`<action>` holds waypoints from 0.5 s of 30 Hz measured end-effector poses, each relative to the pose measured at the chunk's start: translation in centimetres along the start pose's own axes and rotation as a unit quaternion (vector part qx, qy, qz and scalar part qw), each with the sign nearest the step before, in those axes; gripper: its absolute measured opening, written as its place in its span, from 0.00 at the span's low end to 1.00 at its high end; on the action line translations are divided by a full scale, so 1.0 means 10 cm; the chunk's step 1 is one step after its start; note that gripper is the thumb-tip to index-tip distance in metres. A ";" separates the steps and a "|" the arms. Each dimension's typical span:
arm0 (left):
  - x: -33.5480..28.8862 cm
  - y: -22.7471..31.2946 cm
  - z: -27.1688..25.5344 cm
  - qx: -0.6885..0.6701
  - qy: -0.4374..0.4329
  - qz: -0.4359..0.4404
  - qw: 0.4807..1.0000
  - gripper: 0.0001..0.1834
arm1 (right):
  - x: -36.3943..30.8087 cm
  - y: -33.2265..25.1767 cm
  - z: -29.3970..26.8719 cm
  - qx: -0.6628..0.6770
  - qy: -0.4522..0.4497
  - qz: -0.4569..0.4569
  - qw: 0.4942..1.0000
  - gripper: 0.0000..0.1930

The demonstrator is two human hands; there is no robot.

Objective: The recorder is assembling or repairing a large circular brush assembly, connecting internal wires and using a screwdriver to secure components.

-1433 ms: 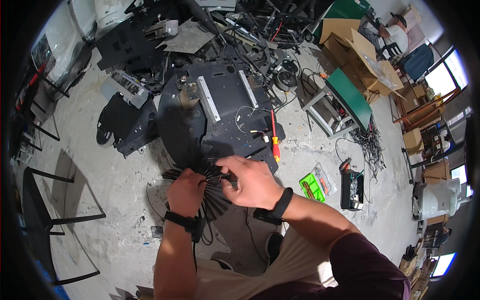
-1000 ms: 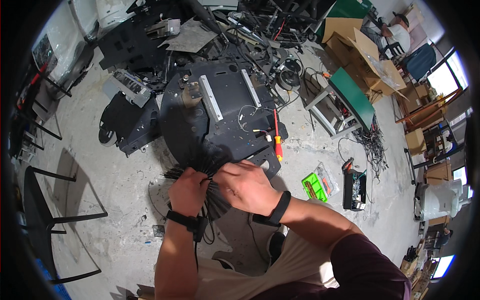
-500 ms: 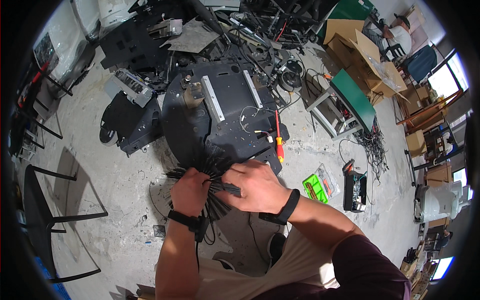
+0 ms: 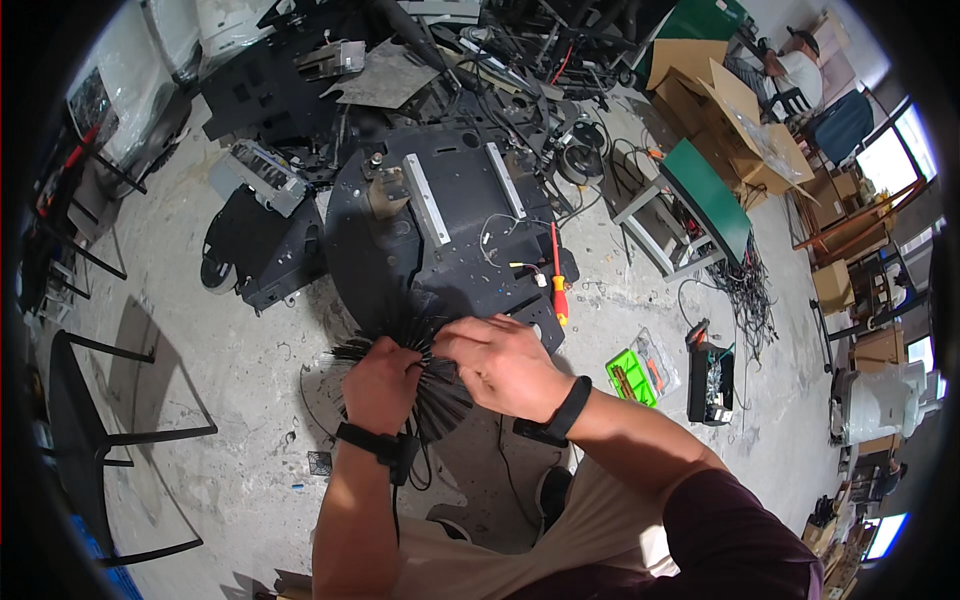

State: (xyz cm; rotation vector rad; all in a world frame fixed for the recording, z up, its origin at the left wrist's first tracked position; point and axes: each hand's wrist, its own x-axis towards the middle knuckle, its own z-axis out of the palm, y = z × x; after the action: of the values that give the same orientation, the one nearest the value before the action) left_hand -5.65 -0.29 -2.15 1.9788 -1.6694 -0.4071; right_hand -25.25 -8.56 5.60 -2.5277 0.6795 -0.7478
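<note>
My left hand (image 4: pixel 380 384) grips a black fan-shaped brush (image 4: pixel 440 405) with stiff bristles spreading out at the near edge of a round black robot chassis (image 4: pixel 440 240). My right hand (image 4: pixel 500 368) closes on the same brush from the right, fingers pinching near its middle. Both wrists wear black bands. A red and yellow screwdriver (image 4: pixel 557 275) lies on the right side of the chassis, just beyond my right hand. Two silver bars (image 4: pixel 425 198) are fixed on top of the chassis.
The chassis sits on a concrete floor. A green parts box (image 4: pixel 630 377) and a black case (image 4: pixel 710 375) lie to the right. Black panels (image 4: pixel 260 250) lie left, cardboard boxes (image 4: pixel 740 110) and a green-topped frame (image 4: pixel 690 205) far right, black chair frames (image 4: pixel 100 400) at left. A person sits far back right.
Both hands stay on the brush; my right hand has shifted slightly over the bristles, and the view has drifted a little.
</note>
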 end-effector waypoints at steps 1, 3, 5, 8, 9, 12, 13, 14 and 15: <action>0.00 0.01 -0.01 0.000 0.001 -0.001 1.000 0.07 | 0.00 -0.05 -0.03 0.000 0.000 -0.001 1.000 0.09; 0.00 0.05 -0.04 -0.019 0.010 -0.009 1.000 0.08 | 0.00 -0.11 -0.08 -0.011 -0.020 0.099 0.995 0.06; 0.01 0.04 -0.03 -0.016 0.012 -0.007 1.000 0.07 | -0.01 -0.09 -0.09 -0.027 -0.039 0.081 0.996 0.08; 0.02 0.05 -0.03 -0.015 0.017 -0.002 1.000 0.07 | -0.05 0.01 -0.01 -0.052 -0.040 0.029 0.997 0.13; 0.03 0.06 -0.02 -0.016 0.021 0.000 1.000 0.06 | -0.06 0.03 0.02 -0.060 -0.022 -0.006 0.998 0.15; 0.00 0.02 0.00 -0.015 0.023 -0.012 1.000 0.06 | 0.01 -0.10 -0.02 -0.007 -0.006 0.056 0.998 0.14; 0.00 0.00 0.02 -0.015 0.024 -0.012 1.000 0.06 | 0.01 -0.09 -0.02 -0.007 -0.006 0.055 0.998 0.14; 0.00 -0.02 0.03 -0.007 0.022 -0.006 1.000 0.06 | 0.00 -0.09 -0.02 -0.018 -0.012 0.044 0.999 0.13; 0.00 -0.03 0.04 0.002 0.019 0.000 1.000 0.05 | 0.00 -0.09 -0.01 -0.029 -0.017 0.034 0.999 0.11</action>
State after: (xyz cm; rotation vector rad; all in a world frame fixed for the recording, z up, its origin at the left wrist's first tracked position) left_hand -5.58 -0.34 -2.62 1.9777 -1.6470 -0.3643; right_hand -25.04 -7.90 6.11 -2.5501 0.7808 -0.6686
